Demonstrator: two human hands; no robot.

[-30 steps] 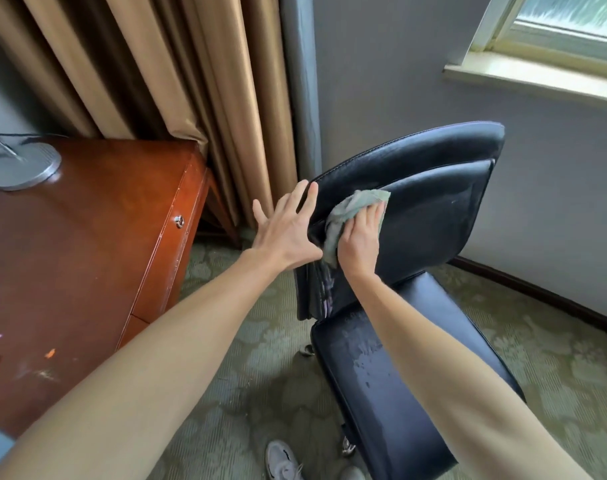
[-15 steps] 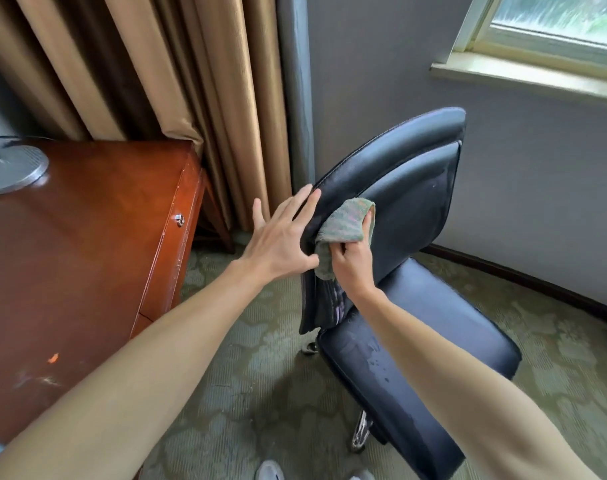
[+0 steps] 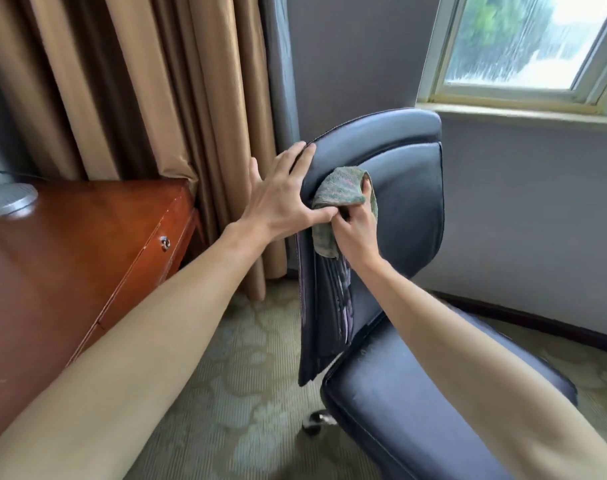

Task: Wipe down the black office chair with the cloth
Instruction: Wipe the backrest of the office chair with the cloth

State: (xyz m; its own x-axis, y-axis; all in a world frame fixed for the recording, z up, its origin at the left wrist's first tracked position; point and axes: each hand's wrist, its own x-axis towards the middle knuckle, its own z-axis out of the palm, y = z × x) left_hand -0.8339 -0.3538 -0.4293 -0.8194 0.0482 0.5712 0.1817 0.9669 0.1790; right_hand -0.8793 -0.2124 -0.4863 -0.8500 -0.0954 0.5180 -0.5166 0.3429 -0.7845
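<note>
The black office chair (image 3: 409, 209) stands at centre right, its leather backrest turned edge-on towards me and its seat (image 3: 399, 403) below. My left hand (image 3: 278, 199) lies flat with fingers spread against the left edge of the backrest, bracing it. My right hand (image 3: 355, 225) is closed on a greenish cloth (image 3: 340, 192) and presses it onto the front of the backrest near that same edge. Part of the cloth hangs down below the hand. The seat shows faint damp streaks.
A reddish wooden desk (image 3: 70, 258) with a drawer knob fills the left, with a metal lamp base (image 3: 7, 200) on it. Tan curtains (image 3: 156, 98) hang behind. A window (image 3: 524, 43) and grey wall stand to the right. Patterned carpet (image 3: 239, 393) covers the floor; one chair caster (image 3: 317, 420) shows.
The chair back has turned more edge-on towards me. My right hand with the cloth has shifted down along the backrest's left edge, closer to my left hand, which stays braced.
</note>
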